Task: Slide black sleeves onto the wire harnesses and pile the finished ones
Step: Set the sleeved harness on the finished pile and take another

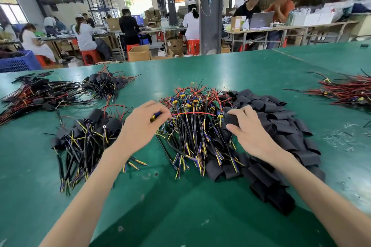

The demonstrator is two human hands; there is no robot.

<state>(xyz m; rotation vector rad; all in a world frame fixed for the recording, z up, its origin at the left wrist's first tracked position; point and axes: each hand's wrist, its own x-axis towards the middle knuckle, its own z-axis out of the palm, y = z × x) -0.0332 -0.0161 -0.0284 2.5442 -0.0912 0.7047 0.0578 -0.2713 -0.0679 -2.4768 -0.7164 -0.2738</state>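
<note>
A heap of unsleeved wire harnesses [192, 124] with black, red and yellow wires lies in the middle of the green table [180, 206]. Right of it spreads a pile of flat black sleeves [281, 126]. My left hand [140, 126] pinches the blue-and-yellow connector of one harness [155, 116] at the heap's left edge; a red wire stretches from it to the right. My right hand [247, 128] grips one black sleeve [230, 118] at the pile's left edge. A pile of sleeved harnesses [88, 136] lies to the left of my left hand.
More sleeved harnesses [106, 84] and a long spread of them [36, 96] lie at the far left. Another bundle of red and black wires [349, 92] sits at the right edge. Beyond the table's far edge, people work at benches.
</note>
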